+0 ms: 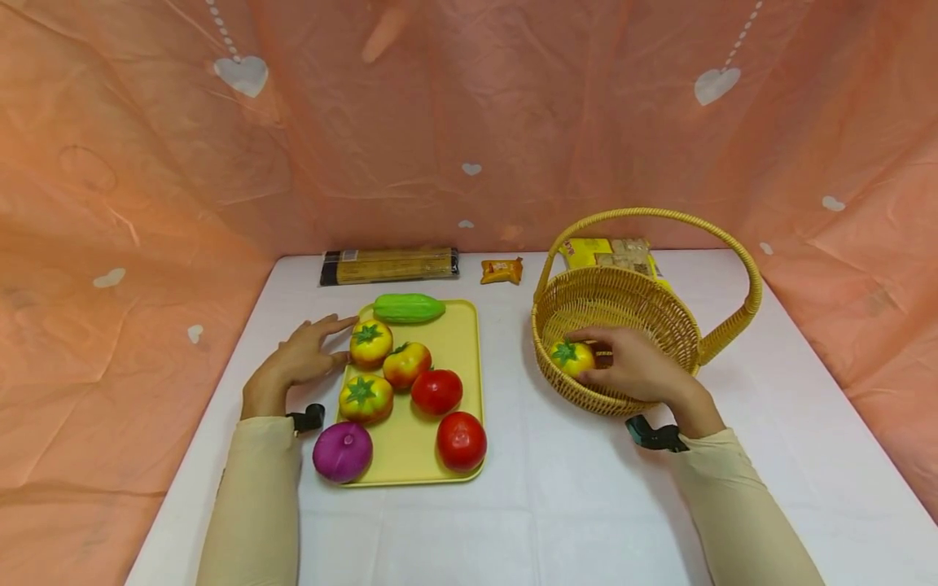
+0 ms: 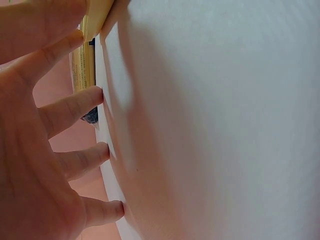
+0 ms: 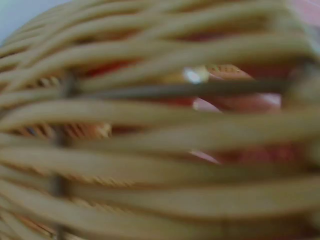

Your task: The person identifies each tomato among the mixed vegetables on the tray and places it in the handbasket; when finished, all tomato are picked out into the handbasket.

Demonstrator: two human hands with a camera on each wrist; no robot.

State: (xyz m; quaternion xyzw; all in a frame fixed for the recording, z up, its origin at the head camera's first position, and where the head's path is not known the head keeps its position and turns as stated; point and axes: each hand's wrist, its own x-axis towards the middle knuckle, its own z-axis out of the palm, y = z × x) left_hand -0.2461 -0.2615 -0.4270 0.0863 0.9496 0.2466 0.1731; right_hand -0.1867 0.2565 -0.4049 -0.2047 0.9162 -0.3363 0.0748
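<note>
In the head view my right hand (image 1: 639, 365) reaches over the near rim of a wicker basket (image 1: 580, 397). It grips a yellow tomato (image 1: 574, 356) with green leaves, inside the basket by its left wall. Woven strands fill the right wrist view and mostly hide that hand. My left hand (image 1: 302, 356) is spread beside the yellow tray (image 1: 405, 465), its fingertips at the table cloth in the left wrist view. Its thumb and index finger are close to a yellow-red tomato (image 1: 370, 343) at the tray's left edge.
On the tray lie two more yellow-red tomatoes (image 1: 365, 399), two red tomatoes (image 1: 462, 441), a green gourd (image 1: 409, 308) and a purple onion (image 1: 343, 452). Behind are a noodle pack (image 1: 396, 266), a small orange packet (image 1: 501, 271) and a yellow bag (image 1: 608, 254). The basket's handle (image 1: 652, 212) arches high.
</note>
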